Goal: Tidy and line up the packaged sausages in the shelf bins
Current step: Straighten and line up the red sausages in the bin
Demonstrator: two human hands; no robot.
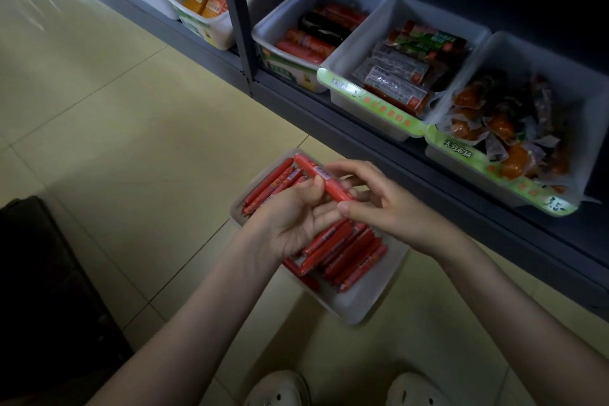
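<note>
Sausages [346,250] in red wrappers lie close side by side in a white bin [359,310] that sits on the floor [131,109], just in front of the low shelf [329,119]. Above this bin the left grip [296,217] curls its fingers round one red sausage [324,183], and the right grip [385,204] pinches the same sausage between thumb and fingers. Other shelf bins [359,39] stand in a row on the shelf, full of packed snacks.

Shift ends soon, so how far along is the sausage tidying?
Done: most sausages in the floor bin lie roughly parallel. In hand: left hand and right hand hold one red sausage above it. Left: the orange packets in the right shelf bin lie jumbled, and the floor bin is off the shelf.
</note>
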